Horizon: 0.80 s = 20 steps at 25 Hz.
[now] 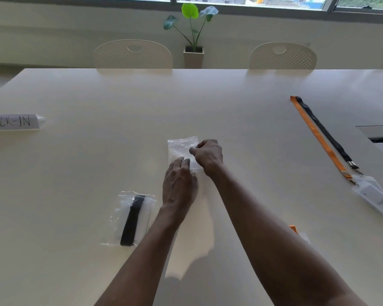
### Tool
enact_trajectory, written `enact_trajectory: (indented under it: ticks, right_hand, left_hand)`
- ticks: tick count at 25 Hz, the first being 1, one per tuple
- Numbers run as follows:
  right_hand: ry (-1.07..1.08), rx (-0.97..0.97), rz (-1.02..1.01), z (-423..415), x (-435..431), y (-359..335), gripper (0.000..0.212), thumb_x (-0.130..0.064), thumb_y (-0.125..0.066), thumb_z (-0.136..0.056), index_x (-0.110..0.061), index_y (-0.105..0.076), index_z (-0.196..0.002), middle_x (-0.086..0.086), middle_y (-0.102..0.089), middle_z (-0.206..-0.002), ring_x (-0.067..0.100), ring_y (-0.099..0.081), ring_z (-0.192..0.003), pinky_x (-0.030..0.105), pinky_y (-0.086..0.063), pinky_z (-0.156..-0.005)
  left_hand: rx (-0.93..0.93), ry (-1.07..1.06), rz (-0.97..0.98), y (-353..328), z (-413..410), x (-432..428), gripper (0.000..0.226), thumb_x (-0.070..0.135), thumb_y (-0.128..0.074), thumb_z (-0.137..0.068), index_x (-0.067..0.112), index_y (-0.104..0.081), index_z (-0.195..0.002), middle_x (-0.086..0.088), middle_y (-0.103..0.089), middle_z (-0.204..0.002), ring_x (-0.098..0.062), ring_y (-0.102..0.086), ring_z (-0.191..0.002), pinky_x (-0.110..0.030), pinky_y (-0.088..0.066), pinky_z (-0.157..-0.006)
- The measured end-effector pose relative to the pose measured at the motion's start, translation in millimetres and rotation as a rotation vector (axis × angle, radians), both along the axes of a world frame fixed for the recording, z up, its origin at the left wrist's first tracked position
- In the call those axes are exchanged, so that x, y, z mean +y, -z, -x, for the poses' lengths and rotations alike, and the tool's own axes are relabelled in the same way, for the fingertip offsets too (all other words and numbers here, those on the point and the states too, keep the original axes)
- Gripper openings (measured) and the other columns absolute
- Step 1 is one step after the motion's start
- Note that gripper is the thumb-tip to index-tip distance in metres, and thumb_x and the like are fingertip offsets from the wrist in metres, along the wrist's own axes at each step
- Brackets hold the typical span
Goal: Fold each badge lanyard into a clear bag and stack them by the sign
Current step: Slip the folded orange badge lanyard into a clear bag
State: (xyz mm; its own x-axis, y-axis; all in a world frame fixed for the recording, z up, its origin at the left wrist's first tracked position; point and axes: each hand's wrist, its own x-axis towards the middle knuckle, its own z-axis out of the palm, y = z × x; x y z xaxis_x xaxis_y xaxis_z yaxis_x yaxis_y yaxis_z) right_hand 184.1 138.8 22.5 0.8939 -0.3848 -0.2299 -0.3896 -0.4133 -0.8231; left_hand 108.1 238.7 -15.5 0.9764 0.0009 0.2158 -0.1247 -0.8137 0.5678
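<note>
Okay, both hands are on the clear bag (pixel 180 147), dead centre of the surface (pixel 230 102). The left hand (pixel 179 184) lies flat, fingers fairly straight, tips pressing the bag's near end down. The right hand (pixel 208 156) comes in from the right side w/ fingers curled, thumb and fingers pinching the bag's right edge. So the bag sits just past the left hand and under the right hand's knuckles, and its far end sticks out beyond both. Looks empty, though the part under the hands is hidden.

Near-left of the left forearm, apart from it: a packed bag (pixel 142 206) lying flat, w/ a folded black strap (pixel 132 219) inside.

Far left, well apart from the hands, the sign (pixel 11 122) reads "HECK-IN", its first letter cut off at the edge.

Over on the right, well apart too: an orange lanyard (pixel 316 133) and a black lanyard (pixel 325 129) stretched out side by side, unfolded, clips at the near end, by a clear badge holder (pixel 376 199). A small orange bit (pixel 294 229) peeks out just beside the right forearm; can't tell what it is.
</note>
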Motion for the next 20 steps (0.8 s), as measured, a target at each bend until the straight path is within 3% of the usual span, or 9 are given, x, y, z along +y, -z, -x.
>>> enact_trajectory:
  ticks: [5, 8, 10, 12, 14, 16, 20]
  right_hand:
    - [-0.027, -0.086, -0.071, 5, -4, -2, 0.013, -0.018, -0.084, -0.084, -0.016, -0.072, -0.077, 0.003, -0.077, -0.081, 0.02, -0.07, -0.073, 0.037, -0.061, -0.078]
    - [-0.021, -0.165, -0.091, 14, -8, -16, 0.013, -0.019, -0.088, -0.081, -0.015, -0.076, -0.078, 0.002, -0.078, -0.077, 0.019, -0.074, -0.073, 0.037, -0.063, -0.075]
    - [-0.034, -0.239, -0.121, 29, -13, -31, 0.013, -0.017, -0.088, -0.082, -0.013, -0.076, -0.078, 0.001, -0.077, -0.075, 0.015, -0.073, -0.07, 0.032, -0.06, -0.069]
    - [-0.068, -0.353, -0.126, 51, -16, -49, 0.012, -0.015, -0.087, -0.083, -0.013, -0.076, -0.079, -0.002, -0.076, -0.075, 0.01, -0.072, -0.068, 0.029, -0.059, -0.067]
    - [-0.117, -0.474, -0.026, 81, -19, -63, 0.009, -0.018, -0.086, -0.084, -0.017, -0.077, -0.081, -0.007, -0.077, -0.076, 0.007, -0.072, -0.071, 0.03, -0.061, -0.069]
    - [-0.168, -0.571, 0.121, 120, -24, -71, 0.007, -0.02, -0.082, -0.086, -0.022, -0.076, -0.083, -0.011, -0.076, -0.079, 0.005, -0.069, -0.074, 0.031, -0.06, -0.072]
    - [-0.221, -0.835, 0.44, 200, -44, -71, 0.009, -0.016, -0.081, -0.088, -0.021, -0.074, -0.086, -0.01, -0.073, -0.084, 0.013, -0.063, -0.08, 0.036, -0.054, -0.075]
  left_hand:
    - [-0.024, 0.013, 0.038, -7, 5, 2, 0.058, -0.003, -0.06, -0.087, 0.001, -0.055, -0.144, -0.019, -0.059, -0.145, -0.034, -0.055, -0.136, -0.04, -0.044, -0.116]
    - [-0.055, 0.009, 0.145, -24, 14, -1, 0.06, -0.009, -0.057, -0.085, 0.002, -0.056, -0.144, -0.017, -0.06, -0.146, -0.031, -0.055, -0.137, -0.037, -0.043, -0.117]
    - [-0.099, -0.026, 0.267, -39, 24, -3, 0.051, -0.002, -0.059, -0.092, 0.006, -0.058, -0.142, -0.013, -0.062, -0.145, -0.026, -0.057, -0.135, -0.035, -0.042, -0.117]
    - [-0.162, -0.089, 0.412, -58, 32, -2, 0.035, 0.012, -0.06, -0.099, 0.012, -0.064, -0.134, -0.008, -0.068, -0.135, -0.019, -0.065, -0.121, -0.039, -0.052, -0.109]
    - [-0.144, -0.164, 0.61, -80, 37, 2, 0.022, 0.027, -0.059, -0.102, 0.018, -0.069, -0.12, -0.001, -0.075, -0.117, -0.014, -0.07, -0.102, -0.044, -0.061, -0.094]
    - [-0.068, -0.192, 0.843, -104, 49, 4, 0.024, 0.038, -0.057, -0.103, 0.018, -0.07, -0.106, 0.001, -0.076, -0.099, -0.017, -0.073, -0.091, -0.048, -0.063, -0.085]
    - [0.146, -0.096, 1.103, -130, 89, 5, 0.039, 0.046, -0.057, -0.103, 0.009, -0.067, -0.102, -0.007, -0.072, -0.092, -0.022, -0.072, -0.086, -0.037, -0.062, -0.073]
